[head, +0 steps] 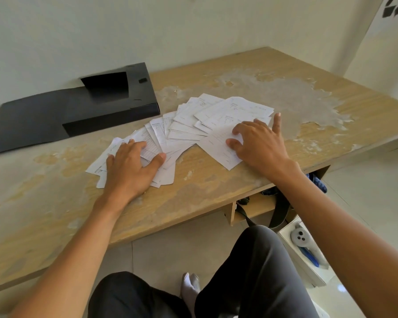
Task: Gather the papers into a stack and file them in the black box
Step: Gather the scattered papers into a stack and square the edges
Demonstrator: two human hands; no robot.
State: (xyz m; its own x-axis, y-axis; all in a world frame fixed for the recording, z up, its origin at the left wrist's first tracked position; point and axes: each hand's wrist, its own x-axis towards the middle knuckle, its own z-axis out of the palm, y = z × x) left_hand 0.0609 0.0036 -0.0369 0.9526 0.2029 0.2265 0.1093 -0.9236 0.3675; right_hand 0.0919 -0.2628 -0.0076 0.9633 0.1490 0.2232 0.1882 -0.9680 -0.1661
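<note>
1. The papers (189, 125) lie fanned out on the worn desk (216, 187), in a loose band running from near-left to far-right, overlapping but not squared up.
2. The left hand (130, 166) lies flat, palm down, on the near-left end of the fan, fingers spread and thumb out to the right. It presses on the sheets and grips nothing.
3. The right hand (257, 143) rests on the right end, fingers spread and slightly curled onto a loose sheet, one finger lifted toward the far edge. It too holds nothing.
4. The spread sits between the two hands, so its long axis runs roughly hand to hand. Sweeping both hands toward each other would likely bunch the sheets into one pile.
5. The black box (110, 106) lies open beyond the left hand, against the wall, its lid flap folded out to the left. Its near corner is just beside the far sheets.
6. The left hand is nearer the box, so filing probably goes up and to the left once the stack is formed.
</note>
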